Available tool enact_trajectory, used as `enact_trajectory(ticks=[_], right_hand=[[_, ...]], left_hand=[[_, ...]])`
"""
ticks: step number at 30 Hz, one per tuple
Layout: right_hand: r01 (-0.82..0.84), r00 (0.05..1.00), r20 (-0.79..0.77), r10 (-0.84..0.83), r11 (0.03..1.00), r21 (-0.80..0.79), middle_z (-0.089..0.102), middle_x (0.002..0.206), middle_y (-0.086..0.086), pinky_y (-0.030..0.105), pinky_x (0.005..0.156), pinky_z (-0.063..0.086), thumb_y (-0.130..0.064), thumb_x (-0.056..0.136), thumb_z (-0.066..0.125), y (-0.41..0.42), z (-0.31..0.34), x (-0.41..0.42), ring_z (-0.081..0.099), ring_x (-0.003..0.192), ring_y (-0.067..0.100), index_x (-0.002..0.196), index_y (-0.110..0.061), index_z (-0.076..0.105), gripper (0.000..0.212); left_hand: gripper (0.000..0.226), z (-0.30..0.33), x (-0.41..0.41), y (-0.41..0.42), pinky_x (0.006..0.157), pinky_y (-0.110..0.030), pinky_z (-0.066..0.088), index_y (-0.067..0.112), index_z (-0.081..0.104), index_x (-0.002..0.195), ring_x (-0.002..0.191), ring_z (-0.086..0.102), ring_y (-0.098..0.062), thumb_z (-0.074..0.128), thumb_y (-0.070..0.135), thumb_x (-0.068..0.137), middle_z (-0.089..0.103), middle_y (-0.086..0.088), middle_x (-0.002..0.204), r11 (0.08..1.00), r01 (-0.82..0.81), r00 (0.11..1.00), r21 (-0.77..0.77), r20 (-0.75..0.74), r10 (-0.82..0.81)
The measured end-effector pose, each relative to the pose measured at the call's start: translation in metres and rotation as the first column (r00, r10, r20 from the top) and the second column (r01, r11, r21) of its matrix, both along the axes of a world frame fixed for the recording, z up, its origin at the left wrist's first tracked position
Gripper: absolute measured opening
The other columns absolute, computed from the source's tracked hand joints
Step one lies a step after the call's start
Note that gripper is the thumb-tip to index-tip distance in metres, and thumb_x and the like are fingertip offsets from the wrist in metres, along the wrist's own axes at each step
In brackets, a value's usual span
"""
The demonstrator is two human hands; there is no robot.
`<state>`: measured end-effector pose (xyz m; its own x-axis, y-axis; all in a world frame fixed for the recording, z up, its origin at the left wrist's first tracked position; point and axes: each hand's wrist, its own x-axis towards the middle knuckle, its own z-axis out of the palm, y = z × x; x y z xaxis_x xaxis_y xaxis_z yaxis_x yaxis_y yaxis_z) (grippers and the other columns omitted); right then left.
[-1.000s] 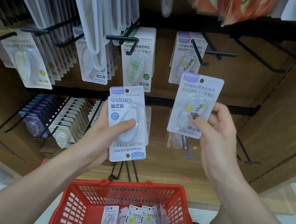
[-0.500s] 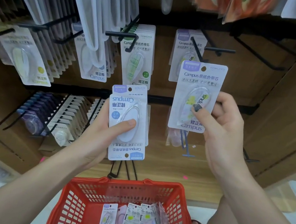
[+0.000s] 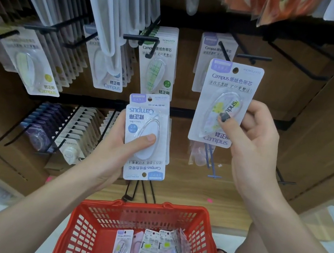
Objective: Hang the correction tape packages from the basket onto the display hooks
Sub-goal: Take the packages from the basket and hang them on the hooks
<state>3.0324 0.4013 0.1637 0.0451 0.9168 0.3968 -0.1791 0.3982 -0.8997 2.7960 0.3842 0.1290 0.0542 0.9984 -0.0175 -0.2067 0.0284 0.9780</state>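
The biggest risk, as I judge it, sits at the display hooks: the black hook [image 3: 225, 50] behind the raised package is thin and already carries matching purple-topped cards, so the small punched hole [image 3: 235, 70] at the card's top could miss the tip and the card could buckle or knock those cards askew; a second risk is the left-hand stack [image 3: 146, 138], whose front card is upside down, its hole at the bottom, so it needs turning before it can hang, and a loose thumb could let the cards fan and drop; a lesser one is the red basket [image 3: 104, 214] just below, where more packages lie jumbled and could snag on each other when pulled.

The right hand [image 3: 253, 140] pinches the floral correction tape package [image 3: 226, 103] upright, thumb on the blister, fingers behind, holding it in front of and slightly below that hook; the left hand [image 3: 114, 148] grips its stack lower and to the left, thumb pressed across the white blister; the two loads are apart, not touching.
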Motion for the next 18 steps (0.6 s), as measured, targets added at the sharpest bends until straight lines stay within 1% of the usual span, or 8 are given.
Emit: enact_trajectory(ticks=[2, 4, 7, 8, 11, 12, 14, 18], right_hand=[[0.020, 1.000, 0.002, -0.020, 1.000, -0.005, 0.079, 0.111, 0.003, 0.029, 0.076, 0.062, -0.010, 0.099, 0.067, 0.000, 0.001, -0.003, 0.076, 0.105, 0.023, 0.113, -0.020, 0.063, 0.018], [0.063, 0.998, -0.002, -0.063, 0.998, -0.015, 0.079, 0.107, 0.005, 0.031, 0.073, 0.063, -0.010, 0.099, 0.067, -0.001, 0.001, -0.004, 0.077, 0.099, 0.025, 0.114, -0.019, 0.063, 0.017], [0.115, 0.993, -0.005, -0.115, 0.993, -0.020, 0.080, 0.101, 0.006, 0.028, 0.069, 0.062, -0.011, 0.099, 0.067, 0.000, 0.003, -0.004, 0.078, 0.093, 0.025, 0.114, -0.019, 0.065, 0.018], [0.113, 0.994, 0.006, -0.113, 0.993, -0.037, 0.080, 0.101, 0.005, 0.029, 0.070, 0.062, -0.014, 0.099, 0.068, 0.002, 0.003, -0.005, 0.078, 0.094, 0.023, 0.114, -0.020, 0.065, 0.016], [0.102, 0.995, 0.033, -0.098, 0.981, -0.167, 0.081, 0.102, 0.001, 0.041, 0.084, 0.063, -0.024, 0.097, 0.071, 0.022, -0.001, -0.005, 0.079, 0.098, 0.019, 0.112, -0.019, 0.065, 0.017], [0.107, 0.994, 0.038, -0.101, 0.971, -0.212, 0.081, 0.102, -0.001, 0.043, 0.087, 0.062, -0.026, 0.097, 0.072, 0.033, -0.002, -0.005, 0.079, 0.098, 0.018, 0.111, -0.018, 0.065, 0.017], [0.117, 0.993, 0.037, -0.112, 0.950, -0.291, 0.081, 0.100, -0.004, 0.042, 0.088, 0.063, -0.025, 0.097, 0.074, 0.059, -0.003, -0.007, 0.079, 0.097, 0.015, 0.105, -0.016, 0.066, 0.015], [0.137, 0.989, -0.002, -0.151, 0.898, -0.417, 0.079, 0.104, 0.006, 0.030, 0.077, 0.065, -0.026, 0.094, 0.077, 0.106, 0.002, -0.012, 0.078, 0.097, 0.019, 0.099, -0.014, 0.065, 0.018]], left_hand=[[0.060, 0.000, -0.001, 0.000, 0.089, -0.048, 0.063, 0.034, 0.053, 0.137, 0.117, 0.072, -0.024, 0.077, 0.018, 0.084, 0.073, 0.001, 0.128, 1.000, 0.003, 1.000, 0.011, -0.007, -0.003], [0.063, -0.001, -0.001, 0.000, 0.090, -0.048, 0.063, 0.033, 0.052, 0.139, 0.118, 0.071, -0.025, 0.075, 0.019, 0.082, 0.072, 0.001, 0.130, 1.000, 0.008, 1.000, 0.018, -0.009, -0.008], [0.064, -0.001, -0.003, 0.001, 0.088, -0.046, 0.063, 0.032, 0.051, 0.140, 0.119, 0.071, -0.025, 0.075, 0.020, 0.082, 0.072, 0.000, 0.130, 1.000, 0.012, 1.000, 0.029, -0.014, -0.012], [0.064, -0.001, -0.003, 0.001, 0.089, -0.046, 0.063, 0.031, 0.051, 0.140, 0.119, 0.071, -0.026, 0.075, 0.019, 0.082, 0.072, 0.000, 0.130, 0.999, 0.011, 1.000, 0.033, -0.017, -0.011], [0.063, -0.002, -0.002, 0.001, 0.092, -0.049, 0.062, 0.028, 0.051, 0.141, 0.120, 0.070, -0.027, 0.074, 0.018, 0.084, 0.072, -0.002, 0.132, 0.999, 0.012, 1.000, 0.042, -0.023, -0.011], [0.061, -0.002, -0.002, 0.001, 0.091, -0.049, 0.062, 0.027, 0.052, 0.141, 0.120, 0.070, -0.028, 0.073, 0.018, 0.084, 0.072, -0.002, 0.132, 0.999, 0.012, 1.000, 0.042, -0.020, -0.012], [0.059, -0.003, -0.002, 0.000, 0.089, -0.046, 0.063, 0.027, 0.053, 0.140, 0.119, 0.071, -0.027, 0.073, 0.018, 0.084, 0.072, -0.002, 0.131, 0.999, 0.008, 1.000, 0.040, -0.014, -0.007], [0.058, -0.002, -0.001, 0.000, 0.091, -0.049, 0.062, 0.027, 0.055, 0.138, 0.118, 0.071, -0.028, 0.073, 0.019, 0.084, 0.072, -0.003, 0.130, 0.999, 0.002, 1.000, 0.044, -0.021, -0.001]])
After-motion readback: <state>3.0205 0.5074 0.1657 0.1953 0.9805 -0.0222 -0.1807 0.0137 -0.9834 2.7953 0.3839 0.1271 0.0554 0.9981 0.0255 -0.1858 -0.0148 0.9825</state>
